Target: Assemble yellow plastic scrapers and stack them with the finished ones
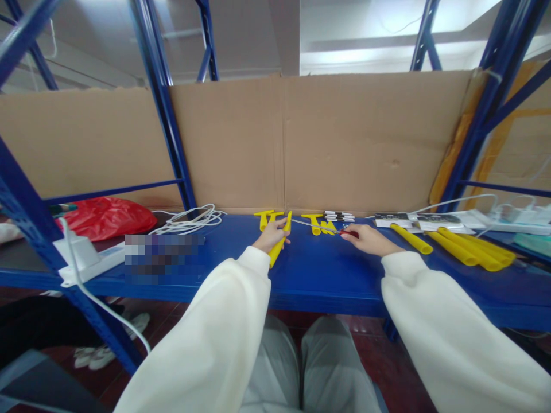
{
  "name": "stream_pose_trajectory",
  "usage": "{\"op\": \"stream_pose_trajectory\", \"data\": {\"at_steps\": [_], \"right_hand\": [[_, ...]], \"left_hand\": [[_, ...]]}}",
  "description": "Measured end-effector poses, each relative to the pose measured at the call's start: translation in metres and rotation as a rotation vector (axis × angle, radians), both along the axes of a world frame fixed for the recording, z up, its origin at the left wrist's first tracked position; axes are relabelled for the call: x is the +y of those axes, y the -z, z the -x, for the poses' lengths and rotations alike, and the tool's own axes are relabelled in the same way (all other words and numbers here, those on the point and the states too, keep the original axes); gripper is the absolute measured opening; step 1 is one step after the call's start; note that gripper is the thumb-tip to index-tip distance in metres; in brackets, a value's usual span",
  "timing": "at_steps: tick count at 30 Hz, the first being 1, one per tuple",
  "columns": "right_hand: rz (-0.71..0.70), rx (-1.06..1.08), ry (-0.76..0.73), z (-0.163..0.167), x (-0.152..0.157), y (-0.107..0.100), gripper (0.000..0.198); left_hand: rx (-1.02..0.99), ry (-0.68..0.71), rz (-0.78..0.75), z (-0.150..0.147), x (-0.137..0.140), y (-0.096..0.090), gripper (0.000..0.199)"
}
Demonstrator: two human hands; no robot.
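My left hand [272, 234] is closed around a yellow plastic piece [278, 250], tilted with its upper end away from me. A screwdriver with a red handle [349, 233] is gripped in my right hand [365, 238]. Its long thin metal shaft [316, 225] points left toward the yellow piece; whether the tip touches it I cannot tell. Behind my left hand lie yellow T-shaped parts [263, 220]. Another T-shaped part [315, 225] sits between my hands, with small yellow pieces [328, 228] beside it.
Black-and-white small items [339, 216] are stacked near the cardboard back wall [370, 143]. Several yellow tubes [469, 248] lie on the blue bench [318, 275] at right. At left are coiled white cable [193, 219], a red plastic bag [107, 218] and a power strip [92, 264] by the blue post.
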State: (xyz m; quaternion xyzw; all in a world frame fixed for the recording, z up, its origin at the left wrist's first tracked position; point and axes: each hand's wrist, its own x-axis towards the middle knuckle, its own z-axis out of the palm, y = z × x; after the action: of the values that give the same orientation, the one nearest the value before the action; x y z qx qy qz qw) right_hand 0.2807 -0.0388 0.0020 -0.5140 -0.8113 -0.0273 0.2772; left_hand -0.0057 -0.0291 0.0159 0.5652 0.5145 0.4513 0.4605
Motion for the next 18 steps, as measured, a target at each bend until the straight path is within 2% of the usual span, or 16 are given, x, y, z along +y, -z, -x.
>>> {"op": "stream_pose_trajectory", "data": {"at_steps": [3,7,14,18], "right_hand": [[-0.001,-0.028,0.009,0.004,0.000,0.002,0.015],[-0.042,-0.069,0.100,0.004,0.000,0.002,0.013],[-0.059,-0.165,0.153,0.012,-0.010,-0.003,0.020],[-0.044,-0.201,0.191,0.020,-0.014,-0.004,0.017]], "left_hand": [[0.037,-0.019,-0.012,-0.001,0.000,0.000,0.070],[0.099,-0.023,-0.029,-0.003,-0.002,0.000,0.068],[0.120,-0.051,-0.055,-0.004,-0.004,0.000,0.066],[0.112,-0.087,-0.060,-0.004,-0.003,0.001,0.065]]}}
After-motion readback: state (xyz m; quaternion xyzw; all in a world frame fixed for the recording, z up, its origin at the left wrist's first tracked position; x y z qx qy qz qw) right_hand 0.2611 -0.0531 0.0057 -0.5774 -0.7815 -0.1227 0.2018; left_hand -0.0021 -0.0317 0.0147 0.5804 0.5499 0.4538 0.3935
